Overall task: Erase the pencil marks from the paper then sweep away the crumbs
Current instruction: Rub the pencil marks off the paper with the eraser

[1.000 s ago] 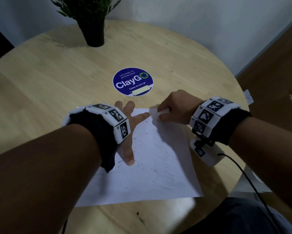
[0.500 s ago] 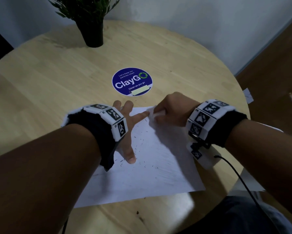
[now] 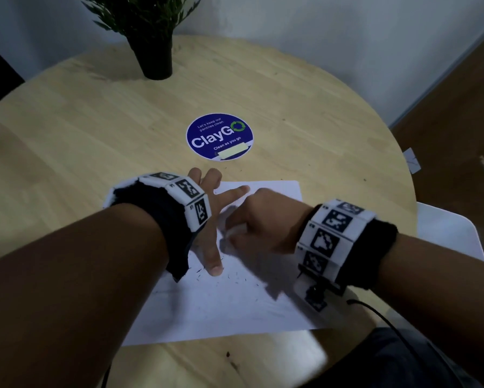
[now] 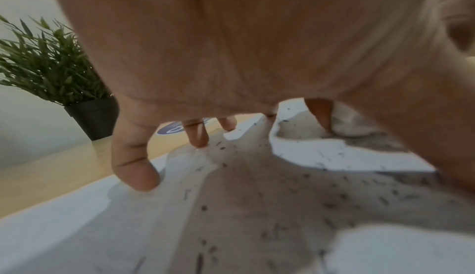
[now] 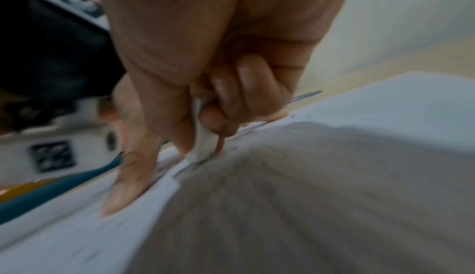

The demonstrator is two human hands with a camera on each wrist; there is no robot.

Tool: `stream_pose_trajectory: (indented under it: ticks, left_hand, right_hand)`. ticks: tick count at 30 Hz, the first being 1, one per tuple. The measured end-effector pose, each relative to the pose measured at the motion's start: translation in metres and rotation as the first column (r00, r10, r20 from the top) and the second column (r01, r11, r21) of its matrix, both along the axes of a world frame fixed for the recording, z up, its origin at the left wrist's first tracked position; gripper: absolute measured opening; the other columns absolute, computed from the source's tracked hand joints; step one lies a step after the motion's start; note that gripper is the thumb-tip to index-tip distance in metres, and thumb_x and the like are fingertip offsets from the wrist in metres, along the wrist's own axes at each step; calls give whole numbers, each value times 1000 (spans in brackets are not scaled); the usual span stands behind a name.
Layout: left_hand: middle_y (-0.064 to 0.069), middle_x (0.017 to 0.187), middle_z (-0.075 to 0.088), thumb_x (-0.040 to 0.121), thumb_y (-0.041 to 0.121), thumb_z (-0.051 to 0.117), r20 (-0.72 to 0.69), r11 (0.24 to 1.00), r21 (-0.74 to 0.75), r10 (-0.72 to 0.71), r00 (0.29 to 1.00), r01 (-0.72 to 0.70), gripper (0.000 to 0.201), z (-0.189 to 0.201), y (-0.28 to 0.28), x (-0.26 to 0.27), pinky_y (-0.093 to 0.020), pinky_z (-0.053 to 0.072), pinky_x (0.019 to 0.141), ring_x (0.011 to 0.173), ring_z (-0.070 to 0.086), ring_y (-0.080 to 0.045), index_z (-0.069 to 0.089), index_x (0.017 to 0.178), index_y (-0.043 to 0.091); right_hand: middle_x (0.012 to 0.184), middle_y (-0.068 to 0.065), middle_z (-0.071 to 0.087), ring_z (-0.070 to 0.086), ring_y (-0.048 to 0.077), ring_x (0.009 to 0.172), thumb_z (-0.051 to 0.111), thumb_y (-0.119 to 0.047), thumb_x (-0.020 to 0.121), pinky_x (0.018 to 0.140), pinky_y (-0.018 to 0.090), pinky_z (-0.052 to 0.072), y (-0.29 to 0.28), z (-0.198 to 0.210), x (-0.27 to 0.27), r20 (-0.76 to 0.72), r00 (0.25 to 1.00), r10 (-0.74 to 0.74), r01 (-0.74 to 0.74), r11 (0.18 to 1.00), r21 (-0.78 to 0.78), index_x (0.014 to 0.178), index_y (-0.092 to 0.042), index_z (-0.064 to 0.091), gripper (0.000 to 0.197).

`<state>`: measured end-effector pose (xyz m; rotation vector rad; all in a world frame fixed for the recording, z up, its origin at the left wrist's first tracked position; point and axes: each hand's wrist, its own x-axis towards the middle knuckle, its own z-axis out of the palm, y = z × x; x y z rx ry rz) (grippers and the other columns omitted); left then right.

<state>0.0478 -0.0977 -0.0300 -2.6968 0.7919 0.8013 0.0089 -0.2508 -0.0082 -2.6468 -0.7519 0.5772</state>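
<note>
**Eraser on the paper, crumbs all round**

The paper (image 3: 229,309) is a white sheet lying flat on the round wooden desk (image 3: 67,130), its near edge close to the desk's near rim. Short dark crumbs (image 3: 235,277) are scattered over its middle, thickest around the left thumb; faint grey smudges show nearer the bottom.

The left hand (image 3: 210,219) lies spread on the sheet's left part, fingers straight and fingertips pressing it down, holding nothing. Just beside it, the right hand (image 3: 263,222) is curled round a small white eraser (image 5: 203,146), pinched between thumb and fingers with its tip touching the paper between the left thumb and forefinger.

Bare paper lies right of and nearer than the right hand. Beyond the sheet's far edge sits a round blue sticker (image 3: 219,137); farther still, a potted plant (image 3: 154,49) near the desk's far rim.
</note>
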Motion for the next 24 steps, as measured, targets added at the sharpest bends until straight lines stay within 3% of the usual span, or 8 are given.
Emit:
stream_pose_trajectory:
  ticks: [4, 8, 12, 13, 17, 21, 22, 24]
  left_hand:
    - [2, 124, 15, 35, 73, 82, 1, 1000, -21, 13, 1000, -13, 127, 6, -4, -2, -47, 40, 95, 115, 22, -24, -10, 121, 61]
    - [2, 132, 10, 39, 75, 81, 8, 1000, 7, -3, 1000, 3, 141, 4, -3, -2, -41, 35, 98, 120, 20, -23, -16, 141, 56]
    - [4, 123, 11, 39, 74, 81, 9, 999, -38, 5, 1000, -4, 127, 6, -3, -3, -36, 32, 85, 114, 21, -22, -13, 124, 59]
    - [4, 123, 11, 40, 74, 81, 14, 999, -45, -2, 1000, 3, 128, 6, -3, -3, -34, 31, 84, 114, 22, -21, -12, 126, 59]
    - [3, 131, 10, 37, 76, 80, 1, 998, -51, 22, 1000, -22, 145, 2, 1, -1, -39, 36, 97, 120, 19, -21, -13, 145, 52]
    - [4, 123, 11, 35, 75, 80, 9, 998, -48, 28, 1000, -28, 142, 4, -1, -4, -44, 38, 96, 114, 20, -22, -23, 132, 59]
    - [4, 122, 10, 34, 75, 79, 10, 999, -42, 22, 1000, -22, 143, 4, -1, -3, -44, 38, 98, 112, 19, -21, -29, 127, 61]
    - [5, 124, 8, 30, 76, 76, 3, 1000, -5, 10, 1000, -10, 148, 4, 2, -1, -41, 34, 100, 112, 17, -20, -29, 134, 57]
  right_hand:
    - [91, 6, 68, 60, 23, 83, 56, -33, 90, 70, 28, 43, -5, -4, 17, 130, 985, -116, 130, 985, -110, 103, -22, 71, 23]
    - [99, 3, 68, 51, 14, 83, 56, -33, 91, 80, 28, 44, 11, -3, -4, -2, 999, 51, -51, 995, -81, 106, -17, 71, 26]
    - [98, 5, 67, 59, 21, 88, 51, -34, 93, 68, 27, 38, 1, -3, 14, 147, 983, -110, 134, 977, -166, 108, -23, 69, 26]
    - [97, 5, 66, 58, 21, 87, 52, -34, 92, 67, 27, 39, 1, -3, 14, 147, 982, -122, 147, 975, -169, 108, -23, 68, 25]
    - [82, 1, 61, 52, 18, 79, 59, -33, 89, 77, 29, 45, 13, 2, -5, -21, 998, 53, -55, 990, -127, 101, -14, 71, 26]
    - [72, 8, 55, 53, 31, 76, 56, -30, 88, 67, 30, 41, -19, 0, 30, 141, 964, -224, 250, 945, -210, 88, -11, 68, 22]
    - [70, 8, 53, 50, 31, 73, 56, -27, 87, 64, 28, 36, -30, -1, 37, 160, 954, -255, 285, 937, -205, 82, -11, 66, 19]
    - [68, 4, 56, 47, 24, 69, 55, -22, 89, 60, 26, 33, -46, 1, 42, 130, 952, -278, 297, 941, -163, 85, -12, 67, 17]
